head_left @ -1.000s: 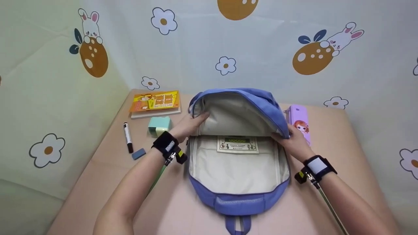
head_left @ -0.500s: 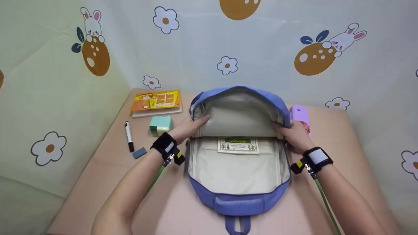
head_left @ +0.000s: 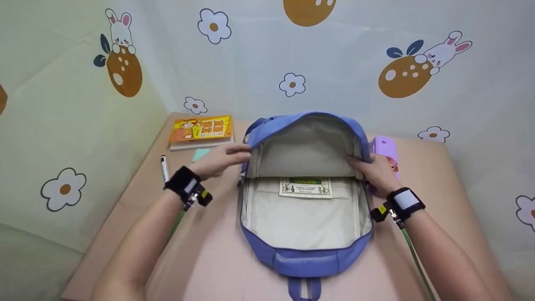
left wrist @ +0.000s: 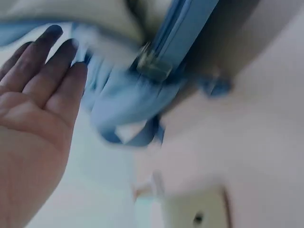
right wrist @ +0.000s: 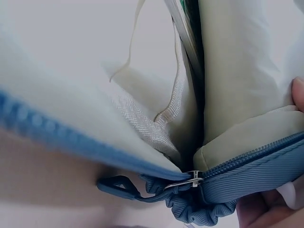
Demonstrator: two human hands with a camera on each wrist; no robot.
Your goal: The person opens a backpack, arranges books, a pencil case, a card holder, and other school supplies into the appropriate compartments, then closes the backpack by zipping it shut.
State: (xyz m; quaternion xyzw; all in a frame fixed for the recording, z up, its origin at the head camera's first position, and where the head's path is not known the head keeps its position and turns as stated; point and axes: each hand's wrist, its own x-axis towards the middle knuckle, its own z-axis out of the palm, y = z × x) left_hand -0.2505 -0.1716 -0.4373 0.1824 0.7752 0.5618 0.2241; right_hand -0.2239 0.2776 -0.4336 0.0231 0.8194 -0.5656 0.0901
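Observation:
A blue backpack (head_left: 307,265) with a pale lining lies unzipped, its front flap (head_left: 307,146) raised. Inside, a cream and green booklet (head_left: 306,190) sticks out from below the flap. My right hand (head_left: 381,173) grips the flap's right edge, thumb on the lining and fingers outside; in the right wrist view the zip pull (right wrist: 118,187) hangs beside that edge. My left hand (head_left: 217,161) holds nothing, its fingers extended with the tips right at the flap's left edge. Behind it shows part of a mint-green box (head_left: 201,154), whose cream side (left wrist: 194,209) has a dark hole.
An orange and yellow book (head_left: 201,128) lies at the back left of the table (head_left: 426,175). Left of my left wrist is a white marker (head_left: 164,167) with black ends. A purple pencil case (head_left: 384,146) lies behind my right hand. Patterned cloth (head_left: 250,62) hangs behind the table.
My right hand has lifted the flap's right side, so it stands wider. My left hand has let go of the left edge and moved left, covering the blue eraser and most of the mint-green box.

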